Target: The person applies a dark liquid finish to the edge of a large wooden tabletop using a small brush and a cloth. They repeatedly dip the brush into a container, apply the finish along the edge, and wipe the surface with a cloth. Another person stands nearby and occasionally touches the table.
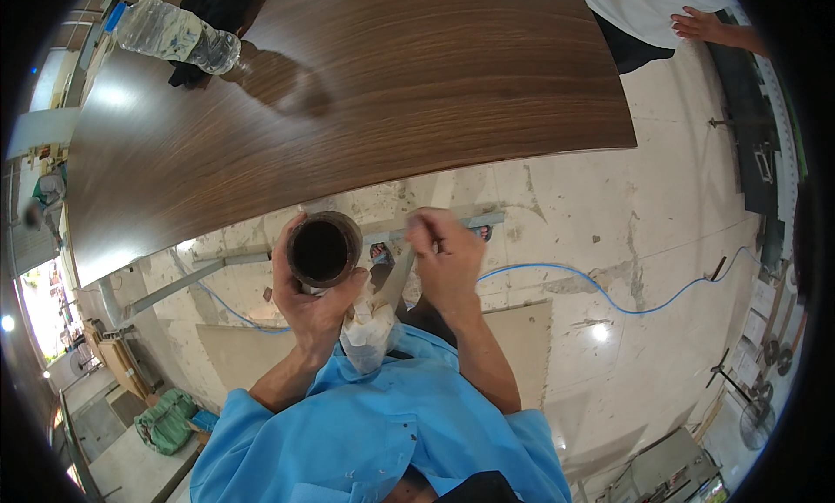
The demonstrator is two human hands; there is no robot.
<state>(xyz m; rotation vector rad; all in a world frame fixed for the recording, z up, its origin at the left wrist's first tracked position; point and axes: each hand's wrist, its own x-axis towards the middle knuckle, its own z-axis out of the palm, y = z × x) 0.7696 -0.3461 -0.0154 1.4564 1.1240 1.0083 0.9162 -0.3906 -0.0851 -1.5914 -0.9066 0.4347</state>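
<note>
My left hand point(310, 316) is wrapped around a round, dark brown open-topped container point(322, 249). Its inside looks black, and I cannot tell what it holds. Level with it, a short way to the right, my right hand point(448, 258) is closed with its fingers bent together. Motion softens those fingertips, and what is in them, if anything, cannot be made out. A crumpled whitish plastic bag or wrap point(369, 331) hangs between my forearms, against the blue shirt point(374, 433). Both hands are in front of the near edge of a brown wood-grain tabletop point(417, 94).
A clear water bottle with a blue cap point(174, 35) lies on the tabletop at far left, beside something black point(222, 11). Another person's hand point(698, 24) shows at far right. A blue hose point(574, 272) runs over the floor, and a metal frame bar point(187, 277) lies below the table edge.
</note>
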